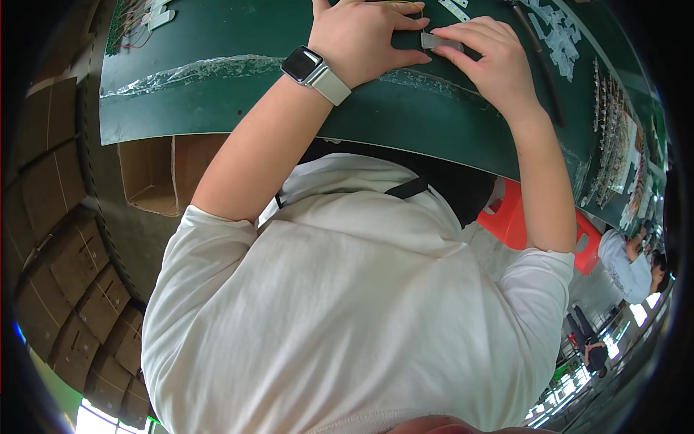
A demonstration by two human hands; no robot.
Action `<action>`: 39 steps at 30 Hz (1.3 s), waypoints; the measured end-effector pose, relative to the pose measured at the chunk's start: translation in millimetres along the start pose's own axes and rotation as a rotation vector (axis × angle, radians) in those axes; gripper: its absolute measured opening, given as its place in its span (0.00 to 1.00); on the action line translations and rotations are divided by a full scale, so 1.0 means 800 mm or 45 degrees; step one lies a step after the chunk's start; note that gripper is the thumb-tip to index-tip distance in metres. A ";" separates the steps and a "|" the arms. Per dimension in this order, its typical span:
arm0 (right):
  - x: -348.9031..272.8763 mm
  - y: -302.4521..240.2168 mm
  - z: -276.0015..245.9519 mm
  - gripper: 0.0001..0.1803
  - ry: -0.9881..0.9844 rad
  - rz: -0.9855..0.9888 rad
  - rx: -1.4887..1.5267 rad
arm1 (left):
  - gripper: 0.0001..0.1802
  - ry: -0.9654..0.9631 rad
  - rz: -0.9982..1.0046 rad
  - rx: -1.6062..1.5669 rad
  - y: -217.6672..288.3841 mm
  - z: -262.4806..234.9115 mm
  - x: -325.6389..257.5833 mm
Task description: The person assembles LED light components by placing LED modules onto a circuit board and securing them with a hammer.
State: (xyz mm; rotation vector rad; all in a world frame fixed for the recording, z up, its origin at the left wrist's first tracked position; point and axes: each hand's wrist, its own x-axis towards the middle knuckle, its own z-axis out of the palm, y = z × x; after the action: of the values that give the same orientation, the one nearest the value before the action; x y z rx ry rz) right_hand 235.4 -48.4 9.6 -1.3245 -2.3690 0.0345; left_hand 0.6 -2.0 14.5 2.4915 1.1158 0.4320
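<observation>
My left hand (361, 36), with a white-strapped watch (312, 71) on its wrist, lies on the green table (217, 108) at the top of the view. Its thumb and forefinger sit around the left end of a small grey flat piece (438, 41). My right hand (495, 61) pinches the right end of the same piece between fingertips and thumb. The piece stays low against the tabletop, and the fingers hide most of it. My white shirt fills the lower half of the view.
Several white strips (557, 36) and rows of small parts (614, 123) lie on the table's right side. A wired board (134, 18) sits top left. Cardboard boxes (65, 239) stack at left, an orange stool (520, 217) stands below the table, and another person (629, 264) is at right.
</observation>
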 end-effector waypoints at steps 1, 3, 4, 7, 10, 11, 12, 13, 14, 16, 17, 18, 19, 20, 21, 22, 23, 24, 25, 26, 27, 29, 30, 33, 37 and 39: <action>0.000 -0.001 0.000 0.13 -0.002 0.002 -0.001 | 0.28 -0.001 0.000 -0.003 0.001 0.000 -0.001; 0.001 -0.004 0.001 0.13 0.012 -0.037 -0.043 | 0.27 0.013 0.013 0.000 0.003 -0.004 -0.003; 0.001 -0.006 0.000 0.13 0.009 -0.039 -0.038 | 0.27 0.011 0.008 -0.001 0.003 -0.004 -0.004; 0.003 -0.009 0.000 0.12 0.009 -0.069 -0.106 | 0.27 0.013 0.002 -0.013 -0.001 0.003 -0.003; -0.002 -0.007 -0.002 0.12 -0.036 -0.018 -0.070 | 0.27 0.117 0.058 0.059 -0.008 0.019 -0.001; -0.001 -0.004 -0.002 0.12 -0.018 -0.028 -0.064 | 0.27 0.086 0.042 0.027 -0.009 0.017 0.000; -0.001 -0.002 -0.002 0.13 -0.001 -0.036 -0.057 | 0.27 0.053 0.028 -0.006 -0.007 0.013 0.000; -0.002 -0.002 -0.003 0.13 -0.006 -0.031 -0.057 | 0.27 0.049 0.029 -0.010 -0.005 0.008 0.000; -0.002 -0.002 -0.003 0.13 -0.019 0.048 0.047 | 0.27 0.010 0.005 0.002 -0.002 0.002 0.001; -0.005 -0.001 0.000 0.14 -0.034 0.130 0.156 | 0.27 -0.035 -0.023 0.014 0.004 -0.005 -0.002; -0.008 0.002 0.001 0.15 -0.031 0.197 0.220 | 0.27 -0.022 -0.020 0.033 0.008 -0.007 -0.004; -0.010 0.005 0.002 0.15 -0.025 0.262 0.281 | 0.27 -0.004 -0.016 0.055 0.010 -0.008 -0.005; -0.012 0.007 0.003 0.15 -0.034 0.296 0.318 | 0.27 -0.003 -0.017 0.057 0.009 -0.007 -0.005; -0.013 0.007 0.003 0.15 -0.033 0.294 0.319 | 0.27 -0.006 -0.007 0.022 0.007 -0.006 -0.005; -0.014 0.006 0.005 0.16 -0.040 0.342 0.356 | 0.28 -0.007 0.002 -0.013 0.005 -0.005 -0.005; -0.015 0.006 0.005 0.16 -0.048 0.390 0.393 | 0.28 -0.005 0.000 -0.011 0.003 -0.004 -0.004; -0.014 0.007 0.005 0.16 -0.047 0.386 0.394 | 0.28 -0.007 0.000 -0.024 0.002 -0.003 -0.004; -0.015 0.007 0.005 0.16 -0.075 0.475 0.472 | 0.28 -0.011 0.001 -0.039 0.002 -0.003 -0.004; -0.017 0.007 0.004 0.15 -0.103 0.564 0.550 | 0.28 -0.011 0.000 -0.039 0.002 -0.003 -0.005; -0.018 0.009 0.004 0.15 -0.104 0.563 0.551 | 0.28 -0.013 -0.003 -0.022 0.004 -0.005 -0.005; -0.020 0.012 0.003 0.16 -0.140 0.605 0.558 | 0.28 -0.015 -0.005 -0.005 0.005 -0.006 -0.006; -0.023 0.016 0.004 0.16 -0.177 0.645 0.566 | 0.28 -0.011 -0.009 0.016 0.008 -0.008 -0.007; -0.024 0.017 0.004 0.15 -0.160 0.632 0.582 | 0.28 -0.007 -0.010 0.037 0.008 -0.008 -0.007; -0.022 0.010 0.003 0.15 -0.079 0.536 0.463 | 0.28 -0.009 -0.005 -0.011 0.004 -0.006 -0.007; -0.008 -0.003 0.006 0.14 0.033 0.232 0.191 | 0.28 0.082 0.038 0.083 -0.002 0.010 0.000; 0.012 -0.025 -0.004 0.14 -0.041 0.344 0.256 | 0.28 0.013 -0.003 -0.004 0.003 -0.003 -0.006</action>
State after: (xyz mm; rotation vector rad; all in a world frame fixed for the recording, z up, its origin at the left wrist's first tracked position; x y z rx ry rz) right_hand 216.4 -52.1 19.8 -1.5407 -2.1297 0.3656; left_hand -1.7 -6.7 17.3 2.4879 1.1214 0.4457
